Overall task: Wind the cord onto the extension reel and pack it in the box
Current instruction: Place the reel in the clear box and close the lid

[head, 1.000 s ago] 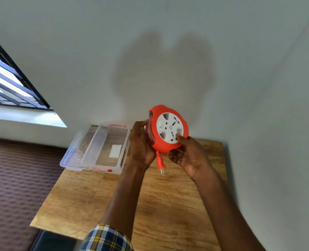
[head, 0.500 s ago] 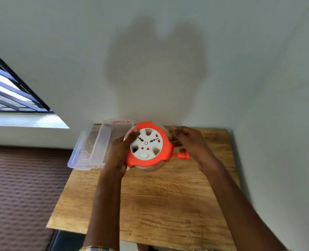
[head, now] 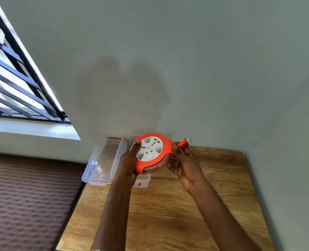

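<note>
The person is holding the orange extension reel (head: 151,153) in the air with both hands, just above the clear plastic box (head: 103,160) that is standing open at the far left corner of the wooden table (head: 168,214). The left hand (head: 127,163) is gripping the left edge of the reel, its thumb pressing on the white socket face and its other fingers hidden behind. The right hand (head: 183,165) is supporting the right edge; its thumb and forefinger are closed around the orange plug (head: 184,143), which is pointing up and to the right, while the remaining fingers are slightly curled and spread under the rim.

No loose cord is hanging; only the plug is sticking out, and dark windings are showing in the groove at the lower edge. So the winding seems to be finished, or almost. What is left, in my judgement, is to tuck the plug in, lower the reel into the box, and close it if there is a lid; a clear piece beside the box may be the lid, but I cannot tell.
</note>
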